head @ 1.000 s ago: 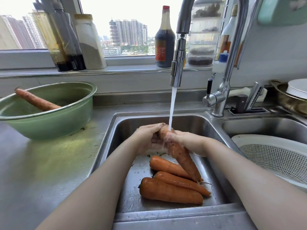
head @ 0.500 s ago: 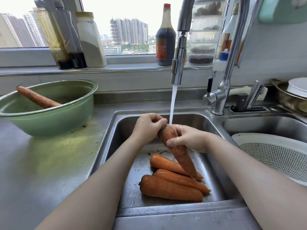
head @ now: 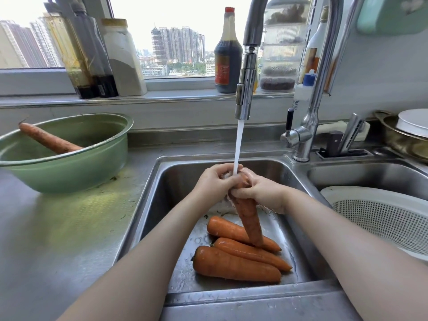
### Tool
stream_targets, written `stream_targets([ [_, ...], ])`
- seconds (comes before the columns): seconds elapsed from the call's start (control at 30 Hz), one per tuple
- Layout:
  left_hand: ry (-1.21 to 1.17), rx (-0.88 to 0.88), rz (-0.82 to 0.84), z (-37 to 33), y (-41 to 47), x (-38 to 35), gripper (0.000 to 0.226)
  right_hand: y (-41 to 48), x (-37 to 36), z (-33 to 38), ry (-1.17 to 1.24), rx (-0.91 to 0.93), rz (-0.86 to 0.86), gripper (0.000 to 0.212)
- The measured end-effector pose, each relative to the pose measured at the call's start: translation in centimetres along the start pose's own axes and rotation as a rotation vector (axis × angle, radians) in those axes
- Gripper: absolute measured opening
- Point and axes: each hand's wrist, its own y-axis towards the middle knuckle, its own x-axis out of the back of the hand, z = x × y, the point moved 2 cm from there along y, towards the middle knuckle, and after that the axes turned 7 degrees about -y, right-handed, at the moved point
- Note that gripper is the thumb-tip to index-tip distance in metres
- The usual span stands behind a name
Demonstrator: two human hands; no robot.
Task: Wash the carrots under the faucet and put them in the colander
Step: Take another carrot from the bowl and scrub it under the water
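Steeper now, carrot (head: 249, 214) hangs over sink carrots (head: 236, 266).

both my arms are bare. my left forearm (head: 139, 258) shows from the bottom edge of the frame up to the wrist, and my right forearm (head: 347, 242) from the lower right corner, each uncovered along its whole visible length. my left hand (head: 214, 181) and right hand (head: 261, 193), at mid-frame, are bare too. my nails are too small to make out.
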Motion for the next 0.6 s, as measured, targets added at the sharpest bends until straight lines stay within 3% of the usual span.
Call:
stream_targets([
  [0.17, -0.196, 0.158, -0.115, 1.0, 0.5, -0.2, 0.026, 1.0, -0.4, 0.2, 0.099, -0.052, -0.176, 0.056],
  [0.3, -0.257, 0.191, -0.012, 1.2, 0.2, 0.4, 0.032, 1.6, -1.0, 0.6, 0.094, -0.059, -0.243, 0.031],
  [0.4, -0.186, 0.218, 0.040, 1.6, 0.1, 0.9, 0.040, 1.4, -1.9, 0.8, 0.081, -0.032, -0.260, 0.031],
  [0.5, -0.160, 0.236, 0.031, 1.7, 0.0, 1.1, 0.035, 0.8, -1.8, 0.9, 0.125, -0.046, -0.220, 0.032],
  [0.6, -0.161, 0.252, -0.033, 1.7, 0.0, 0.9, 0.034, 0.4, -1.4, 0.7, 0.192, -0.027, -0.070, 0.031],
])
